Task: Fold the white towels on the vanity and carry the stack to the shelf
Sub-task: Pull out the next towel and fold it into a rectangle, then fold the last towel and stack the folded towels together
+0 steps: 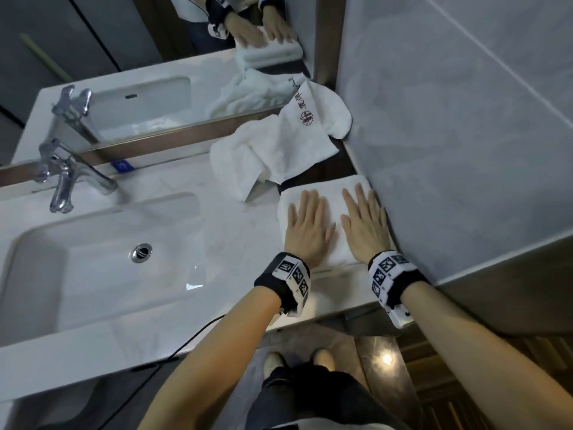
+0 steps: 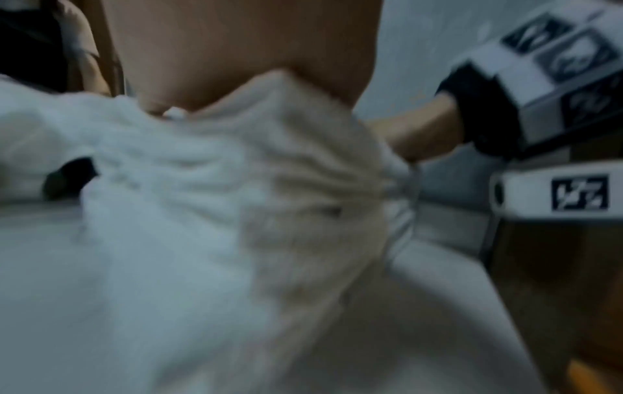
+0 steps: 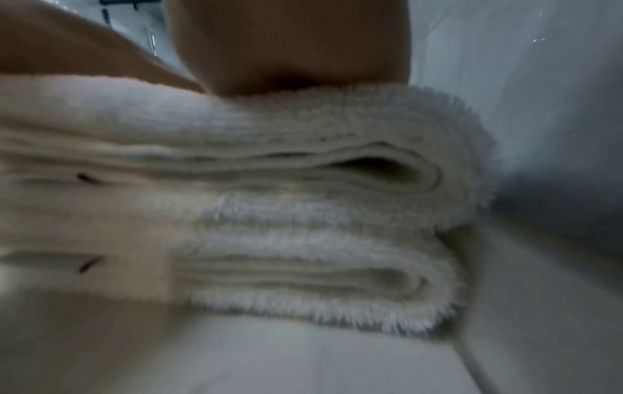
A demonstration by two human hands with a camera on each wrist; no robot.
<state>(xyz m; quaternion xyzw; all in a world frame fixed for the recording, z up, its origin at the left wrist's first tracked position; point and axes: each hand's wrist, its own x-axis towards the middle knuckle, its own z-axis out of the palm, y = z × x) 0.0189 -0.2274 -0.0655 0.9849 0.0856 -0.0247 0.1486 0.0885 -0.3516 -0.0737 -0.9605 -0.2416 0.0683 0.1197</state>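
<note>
**K:** While both palms sit on it, the folded towel stack (image 1: 328, 193) is at the right end of the bench (image 1: 217, 218), its right edge against the grey wall (image 1: 465, 135). Confirm?

**M:** Confirmed. Left hand (image 1: 307, 226) flat on the left half, right hand (image 1: 366, 223) flat on the right half. Fingers (image 1: 313, 203) straight, slightly spread, pressing down. Nothing gripped or pinched.

**K:** Wrist views?

**M:** Right wrist view: side of the folded towel stack (image 3: 303, 213), several rounded fold layers, heel of the right hand (image 3: 286, 48) on top. Left wrist view is blurred: white terry under the left hand (image 2: 236, 48), the right wrist's marker band (image 2: 556, 80) beyond it.

**K:** Other towels?

**M:** One crumpled towel (image 1: 273, 150) behind the stack, unfolded, dark red logo facing up, lying up against the mirror (image 1: 139, 72) and the corner. It looks just clear of the stack; can't tell for sure.

**K:** Rest of the bench?

**M:** Sink (image 1: 93, 274) to the left, well apart from the stack. Chrome tap (image 1: 66, 178) behind it. Mirror shows both hands on the stack.
</note>
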